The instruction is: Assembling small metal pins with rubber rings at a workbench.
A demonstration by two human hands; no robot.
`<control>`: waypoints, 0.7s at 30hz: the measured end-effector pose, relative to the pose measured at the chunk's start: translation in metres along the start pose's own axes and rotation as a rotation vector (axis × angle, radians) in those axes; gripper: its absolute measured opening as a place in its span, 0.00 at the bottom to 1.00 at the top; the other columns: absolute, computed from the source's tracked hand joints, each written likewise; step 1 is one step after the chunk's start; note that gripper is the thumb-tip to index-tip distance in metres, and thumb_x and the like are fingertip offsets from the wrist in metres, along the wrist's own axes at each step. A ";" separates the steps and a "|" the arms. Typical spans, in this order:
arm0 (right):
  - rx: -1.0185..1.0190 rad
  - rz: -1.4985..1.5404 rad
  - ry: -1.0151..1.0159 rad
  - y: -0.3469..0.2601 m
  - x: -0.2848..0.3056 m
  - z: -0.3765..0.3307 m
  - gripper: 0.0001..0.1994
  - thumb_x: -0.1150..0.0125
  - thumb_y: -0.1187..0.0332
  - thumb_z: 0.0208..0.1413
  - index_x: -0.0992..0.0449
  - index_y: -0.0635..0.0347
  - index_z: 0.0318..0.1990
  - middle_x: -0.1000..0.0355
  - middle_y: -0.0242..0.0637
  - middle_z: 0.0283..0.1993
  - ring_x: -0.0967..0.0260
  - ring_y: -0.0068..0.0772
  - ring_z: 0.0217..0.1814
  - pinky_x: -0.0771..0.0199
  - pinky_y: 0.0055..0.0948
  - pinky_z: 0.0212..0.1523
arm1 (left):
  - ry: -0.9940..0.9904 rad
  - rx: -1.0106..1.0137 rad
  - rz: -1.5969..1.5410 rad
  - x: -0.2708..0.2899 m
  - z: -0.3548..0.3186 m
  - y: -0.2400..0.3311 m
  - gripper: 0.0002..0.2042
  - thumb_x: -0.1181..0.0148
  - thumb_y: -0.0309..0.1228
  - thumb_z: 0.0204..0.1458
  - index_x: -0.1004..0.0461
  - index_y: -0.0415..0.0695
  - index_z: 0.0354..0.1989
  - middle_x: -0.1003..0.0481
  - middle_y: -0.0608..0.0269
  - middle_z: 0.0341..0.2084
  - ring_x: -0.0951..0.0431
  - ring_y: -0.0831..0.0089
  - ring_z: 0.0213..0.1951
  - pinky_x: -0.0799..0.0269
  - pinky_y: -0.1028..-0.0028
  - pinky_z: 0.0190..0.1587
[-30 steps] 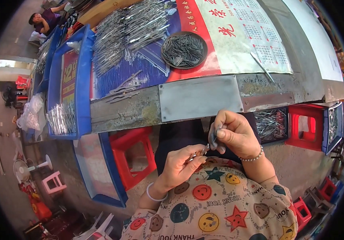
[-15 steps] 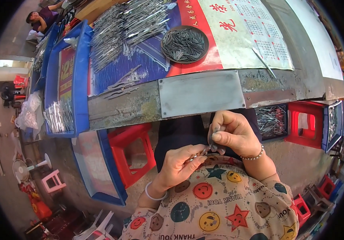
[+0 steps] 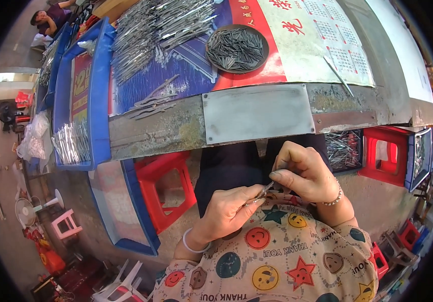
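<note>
Metal, a small slim piece (image 3: 260, 194), is pinched by the closed fingers of the left hand (image 3: 226, 214) and right hand (image 3: 304, 173) over the lap; many pieces (image 3: 161, 25) lie heaped on the surface (image 3: 176, 128), seemingly unhandled.

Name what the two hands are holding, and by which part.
A small thin metal piece, pinched between both hands: left hand at its lower end, right hand at its upper end.

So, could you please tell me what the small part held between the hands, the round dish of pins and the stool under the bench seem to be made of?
The small part, pinched between the left hand and right hand, looks like grey metal with a dull glint. The round dish looks like dark, matt metal, though that is uncertain. The stool appears to be glossy red moulded plastic.
</note>
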State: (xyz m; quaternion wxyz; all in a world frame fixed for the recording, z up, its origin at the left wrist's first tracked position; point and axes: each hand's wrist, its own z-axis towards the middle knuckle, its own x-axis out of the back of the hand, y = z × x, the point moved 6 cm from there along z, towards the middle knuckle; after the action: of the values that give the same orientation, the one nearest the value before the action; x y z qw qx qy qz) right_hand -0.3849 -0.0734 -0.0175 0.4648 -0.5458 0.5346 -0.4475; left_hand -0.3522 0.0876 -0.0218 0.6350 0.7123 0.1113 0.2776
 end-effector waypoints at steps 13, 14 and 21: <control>-0.119 0.405 -0.018 0.010 -0.010 -0.006 0.10 0.42 0.72 0.58 0.37 0.63 0.30 0.33 0.28 0.23 0.30 0.13 0.24 0.33 0.14 0.20 | -0.116 0.084 -0.407 -0.004 -0.003 -0.011 0.12 0.42 0.26 0.55 0.26 0.33 0.46 0.22 0.59 0.23 0.23 0.79 0.23 0.30 0.81 0.26; -0.079 0.296 -0.018 0.007 -0.010 -0.007 0.10 0.42 0.73 0.58 0.38 0.64 0.30 0.32 0.28 0.23 0.29 0.14 0.25 0.32 0.14 0.20 | -0.165 0.098 -0.430 -0.006 -0.004 -0.011 0.14 0.43 0.25 0.55 0.27 0.33 0.49 0.22 0.59 0.26 0.25 0.79 0.24 0.32 0.81 0.27; -0.095 0.056 0.049 0.005 -0.007 -0.007 0.10 0.41 0.76 0.54 0.38 0.64 0.28 0.32 0.35 0.25 0.39 0.16 0.25 0.38 0.17 0.24 | -0.063 0.125 -0.323 -0.004 -0.001 -0.013 0.11 0.42 0.25 0.54 0.24 0.33 0.43 0.23 0.59 0.21 0.23 0.78 0.21 0.30 0.80 0.24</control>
State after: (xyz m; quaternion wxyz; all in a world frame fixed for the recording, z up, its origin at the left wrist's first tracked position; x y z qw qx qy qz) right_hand -0.3930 -0.0670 -0.0212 0.4375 -0.5410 0.5815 -0.4216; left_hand -0.3533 0.0882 -0.0356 0.6291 0.7315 0.2212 0.1419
